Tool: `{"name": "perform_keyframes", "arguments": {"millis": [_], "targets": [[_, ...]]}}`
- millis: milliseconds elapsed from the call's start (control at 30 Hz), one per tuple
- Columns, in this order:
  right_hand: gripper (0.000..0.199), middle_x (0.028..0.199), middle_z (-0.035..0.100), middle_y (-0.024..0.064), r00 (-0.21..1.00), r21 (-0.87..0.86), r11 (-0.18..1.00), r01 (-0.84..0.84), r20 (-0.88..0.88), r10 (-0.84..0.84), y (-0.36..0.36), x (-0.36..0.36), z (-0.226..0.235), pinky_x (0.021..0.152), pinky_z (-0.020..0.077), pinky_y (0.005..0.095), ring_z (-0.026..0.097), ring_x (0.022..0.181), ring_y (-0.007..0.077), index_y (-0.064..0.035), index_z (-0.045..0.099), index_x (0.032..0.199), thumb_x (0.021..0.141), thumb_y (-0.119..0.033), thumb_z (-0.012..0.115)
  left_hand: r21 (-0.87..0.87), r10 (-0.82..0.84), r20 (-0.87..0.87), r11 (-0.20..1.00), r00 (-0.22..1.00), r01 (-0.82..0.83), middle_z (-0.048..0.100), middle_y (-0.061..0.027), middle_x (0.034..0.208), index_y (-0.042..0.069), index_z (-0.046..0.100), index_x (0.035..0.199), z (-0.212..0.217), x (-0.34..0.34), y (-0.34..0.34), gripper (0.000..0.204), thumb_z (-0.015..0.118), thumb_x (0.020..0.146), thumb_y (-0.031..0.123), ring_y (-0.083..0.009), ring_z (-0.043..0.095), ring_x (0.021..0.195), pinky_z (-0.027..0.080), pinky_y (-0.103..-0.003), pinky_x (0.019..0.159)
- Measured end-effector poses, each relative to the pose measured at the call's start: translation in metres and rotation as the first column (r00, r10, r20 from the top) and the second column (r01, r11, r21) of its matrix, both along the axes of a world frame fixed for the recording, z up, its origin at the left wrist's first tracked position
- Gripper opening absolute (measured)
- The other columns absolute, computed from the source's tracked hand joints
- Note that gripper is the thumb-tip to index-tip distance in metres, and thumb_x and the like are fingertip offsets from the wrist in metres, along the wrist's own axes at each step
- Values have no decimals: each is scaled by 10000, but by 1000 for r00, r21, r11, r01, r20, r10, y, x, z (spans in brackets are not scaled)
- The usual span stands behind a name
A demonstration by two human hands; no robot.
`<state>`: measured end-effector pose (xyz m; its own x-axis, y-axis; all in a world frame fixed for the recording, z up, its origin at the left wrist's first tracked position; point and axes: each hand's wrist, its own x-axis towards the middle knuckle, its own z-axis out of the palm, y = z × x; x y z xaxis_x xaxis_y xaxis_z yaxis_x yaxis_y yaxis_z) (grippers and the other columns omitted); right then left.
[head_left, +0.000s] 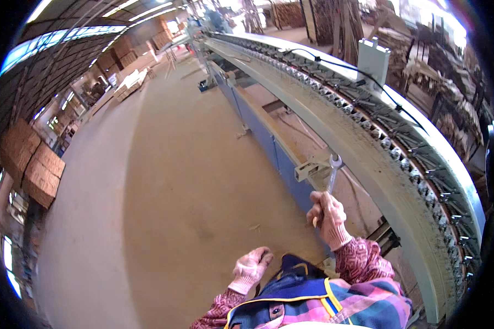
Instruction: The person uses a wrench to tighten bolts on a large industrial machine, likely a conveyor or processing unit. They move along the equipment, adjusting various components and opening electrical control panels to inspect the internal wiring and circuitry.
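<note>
My right hand (328, 219), in a pale work glove, is closed round a silver open-end wrench (333, 175). The wrench points up and away from me, its jaw overlapping the near edge of a long machine's pale beam (362, 148); I cannot tell whether they touch. Just left of the jaw a small light metal bracket (306, 171) sticks out from the machine. My left hand (251, 267), gloved too, hangs over the floor in front of my body. Its fingers are curled in, and whatever they might hold is hidden.
The machine runs far ahead, with a chain-like row (362, 118), a black cable (362, 71) and a blue lower rail (269, 145). A brown floor (175, 181) stretches along its left. Stacked boards (33, 162) stand at far left; a wood heap (439, 93) lies beyond the machine.
</note>
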<state>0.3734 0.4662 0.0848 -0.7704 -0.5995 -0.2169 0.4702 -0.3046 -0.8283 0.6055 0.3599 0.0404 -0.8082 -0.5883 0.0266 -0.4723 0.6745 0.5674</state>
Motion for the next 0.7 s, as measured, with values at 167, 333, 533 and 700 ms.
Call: {"name": "perform_keyframes", "arguments": {"millis": [167, 333, 533, 700], "targets": [[408, 592, 571, 62, 982, -7, 994, -111, -152, 109, -137, -94, 25, 363, 404, 275, 544, 425, 161, 12, 596, 1028, 938, -385, 571, 398, 138, -3, 909, 990, -125, 682, -151, 1023, 89, 654, 1089, 29, -91, -154, 357, 598, 892, 381, -288, 670, 945, 521, -378, 815], [267, 574, 570, 18, 926, 51, 963, 266, -292, -240, -234, -203, 64, 404, 349, 224, 480, 433, 86, -21, 599, 1115, 962, -229, 528, 207, -214, 132, 961, 968, 184, 662, -136, 1084, 112, 634, 1130, 9, -219, -303, 388, 535, 918, 421, -310, 631, 1015, 504, -391, 873], [356, 798, 587, -32, 594, 125, 631, 765, -515, -618, -253, -308, 80, 346, 289, 177, 363, 448, -12, -31, 550, 1280, 933, -108, 528, 47, -602, 184, 795, 777, 605, 652, -118, 1093, 113, 585, 1158, 24, -378, -443, 378, 503, 938, 410, -293, 622, 1024, 506, -384, 868], [358, 1131, 638, 23, 342, 151, 337, 929, -696, -632, -265, -380, 107, 357, 261, 167, 325, 453, -12, -25, 530, 1311, 960, -96, 518, 106, -748, 220, 657, 626, 747, 654, -115, 1075, 119, 579, 1166, 23, -502, -515, 373, 510, 933, 402, -277, 621, 1029, 506, -379, 870]]}}
